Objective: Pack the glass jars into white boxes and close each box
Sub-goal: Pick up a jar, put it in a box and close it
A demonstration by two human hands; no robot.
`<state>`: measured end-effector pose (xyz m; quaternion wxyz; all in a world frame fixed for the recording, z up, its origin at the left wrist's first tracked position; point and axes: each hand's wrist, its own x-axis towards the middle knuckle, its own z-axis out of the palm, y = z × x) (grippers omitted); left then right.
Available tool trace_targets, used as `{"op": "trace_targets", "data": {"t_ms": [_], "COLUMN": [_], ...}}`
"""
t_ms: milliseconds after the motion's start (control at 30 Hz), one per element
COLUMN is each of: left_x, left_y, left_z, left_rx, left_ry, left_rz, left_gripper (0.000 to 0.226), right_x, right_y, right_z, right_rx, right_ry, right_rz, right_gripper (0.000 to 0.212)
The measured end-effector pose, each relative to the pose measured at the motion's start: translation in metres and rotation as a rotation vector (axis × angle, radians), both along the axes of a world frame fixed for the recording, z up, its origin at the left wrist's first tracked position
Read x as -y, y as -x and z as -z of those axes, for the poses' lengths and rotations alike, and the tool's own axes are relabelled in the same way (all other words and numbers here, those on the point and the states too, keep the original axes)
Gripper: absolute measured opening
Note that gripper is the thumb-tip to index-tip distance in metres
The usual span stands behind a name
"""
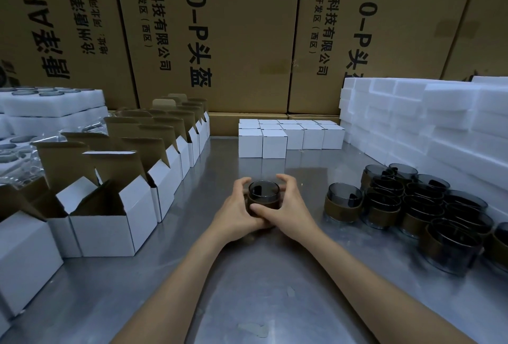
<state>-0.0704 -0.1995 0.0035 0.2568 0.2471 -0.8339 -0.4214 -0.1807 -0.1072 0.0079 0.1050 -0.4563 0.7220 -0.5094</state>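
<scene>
- In the head view, you hold one dark smoked glass jar with a brown band around it [264,198] upright in the middle of the shiny metal table [275,288].
- Your left hand [238,210] curls around the left side of this jar, with the fingers bent over near the rim.
- Your right hand [286,206] curls around the right side, and its thumb presses on the brown band at the front.
- On your right, a group of the same banded dark glass jars [412,203] stands close together on the table.
- On your left, rows of open white cardboard boxes with brown inside flaps [115,206] stand with lids up.
- At the far side, closed white cardboard boxes [288,134] stand in a tight block.
- White foam blocks [412,118] are stacked at the far right, and white foam trays [52,104] at the far left.
- Tall brown cartons with black printed letters [220,27] stand behind the table.
</scene>
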Motion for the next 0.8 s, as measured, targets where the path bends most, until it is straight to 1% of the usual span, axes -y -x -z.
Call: {"op": "trace_targets", "data": {"t_ms": [33, 100, 167, 233, 333, 500, 700, 800], "left_x": [0.0006, 0.0024, 0.0041, 0.0033, 0.0001, 0.0021, 0.0039, 0.0019], "left_y": [-0.0004, -0.0024, -0.0054, -0.0076, -0.0081, -0.0085, -0.0072, -0.0085], "left_z": [-0.001, -0.0026, -0.0029, -0.003, -0.0047, -0.0034, -0.0024, -0.0057], "left_rx": [-0.014, -0.037, -0.082, -0.138, -0.201, -0.231, -0.241, -0.278], "left_ry": [0.008, 0.033, 0.04, 0.069, 0.059, 0.024, 0.025, -0.024], "left_rz": [-0.003, -0.018, -0.03, -0.045, -0.029, -0.011, -0.009, 0.014], "left_gripper": [0.103, 0.085, 0.07, 0.062, 0.062, 0.064, 0.064, 0.061], "right_x": [-0.0013, -0.0041, -0.0066, -0.0076, -0.0074, -0.0047, -0.0014, -0.0021], "right_y": [0.001, 0.0034, 0.0047, 0.0053, 0.0043, 0.0056, 0.0088, 0.0104], "right_z": [-0.0006, -0.0021, -0.0047, -0.0068, -0.0068, -0.004, 0.0, -0.0018], "right_rx": [0.053, 0.136, 0.165, 0.17, 0.152, 0.102, 0.035, 0.08], "right_ry": [0.021, 0.054, 0.053, 0.051, 0.073, 0.077, 0.112, 0.149], "right_rz": [-0.031, -0.112, -0.182, -0.233, -0.271, -0.269, -0.247, -0.221], "right_gripper": [0.088, 0.086, 0.088, 0.09, 0.09, 0.086, 0.073, 0.065]}}
